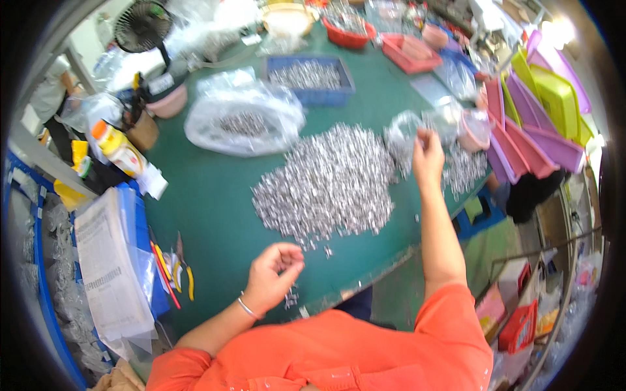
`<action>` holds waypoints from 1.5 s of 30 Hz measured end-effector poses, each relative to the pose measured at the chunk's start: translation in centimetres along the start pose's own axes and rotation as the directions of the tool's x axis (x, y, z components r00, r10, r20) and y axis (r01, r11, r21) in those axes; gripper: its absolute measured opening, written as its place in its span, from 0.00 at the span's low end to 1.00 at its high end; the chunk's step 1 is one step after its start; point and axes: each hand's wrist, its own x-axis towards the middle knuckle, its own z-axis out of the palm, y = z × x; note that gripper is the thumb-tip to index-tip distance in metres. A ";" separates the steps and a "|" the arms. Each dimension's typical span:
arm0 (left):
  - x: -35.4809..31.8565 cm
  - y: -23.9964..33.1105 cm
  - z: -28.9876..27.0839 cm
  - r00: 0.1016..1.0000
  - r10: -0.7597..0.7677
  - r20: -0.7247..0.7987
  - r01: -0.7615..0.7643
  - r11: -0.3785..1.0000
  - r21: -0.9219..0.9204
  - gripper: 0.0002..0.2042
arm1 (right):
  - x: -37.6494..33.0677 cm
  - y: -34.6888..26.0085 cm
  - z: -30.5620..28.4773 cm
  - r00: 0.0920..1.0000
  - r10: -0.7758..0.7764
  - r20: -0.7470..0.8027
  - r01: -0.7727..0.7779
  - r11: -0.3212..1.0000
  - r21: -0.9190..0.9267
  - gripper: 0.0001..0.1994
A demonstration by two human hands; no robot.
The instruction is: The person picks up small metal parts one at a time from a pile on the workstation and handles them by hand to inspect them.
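Observation:
A broad heap of small silvery metal parts (332, 182) covers the middle of the green table (208, 208). At its near edge is my left hand (277, 274), fingers curled in with the thumb against them; whatever they hold is too small to make out. A few loose parts (291, 298) lie just below that hand. My right hand (428, 156) is stretched out to the right of the heap, beside a clear plastic bag (403, 133). Its fingertips are pinched together, and I cannot make out what is between them. A second pile of parts (464, 171) lies right of this hand.
Behind the heap are an open plastic bag (199, 127) and a blue tray (349, 88), both containing metal parts. Pliers (190, 283) and a red pen (163, 270) lie at left near papers (107, 260). Colourful plastic bins (554, 98) are stacked at right. Red baskets (349, 38) stand farther back.

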 end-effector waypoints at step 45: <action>0.5 -0.2 0.1 0.981 -0.158 0.116 0.167 0.983 -0.075 0.07 | -22.0 -15.0 -1.0 0.803 -0.074 0.591 -0.346 0.749 0.564 0.12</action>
